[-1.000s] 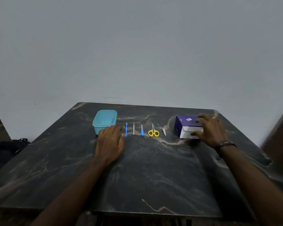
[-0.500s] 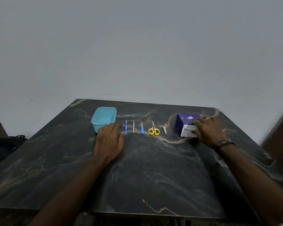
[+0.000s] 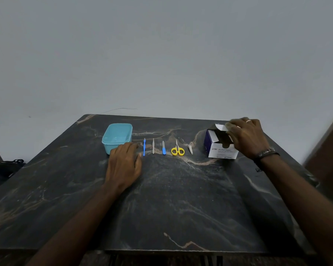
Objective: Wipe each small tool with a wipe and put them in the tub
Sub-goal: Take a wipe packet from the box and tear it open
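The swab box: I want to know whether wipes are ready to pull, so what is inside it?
The alcohol swab box is open, its flap pinched by the right hand. Inside looks only dark; any wipes are hidden in shadow.

desk [image 3: 181, 198]: dark marble-like stone, smooth, showing a soft sheen and pale tan veins
tub [image 3: 117, 135]: light blue plastic, smooth, looking slightly translucent
blue tool [image 3: 144, 147]: plastic, matt
thin tool [image 3: 153, 146]: bare grey metal, looking dull
file [image 3: 163, 148]: blue plastic handle, grey metal blade
scissors [image 3: 177, 149]: yellow glossy plastic loops, metal blades
nail clipper [image 3: 190, 149]: shining metal
wipe box [image 3: 220, 149]: printed cardboard, purple and white, matt
box flap [image 3: 221, 127]: white card, lying under the right hand [image 3: 247, 137] fingers [image 3: 232, 124]
wall [image 3: 161, 54]: painted, matt grey
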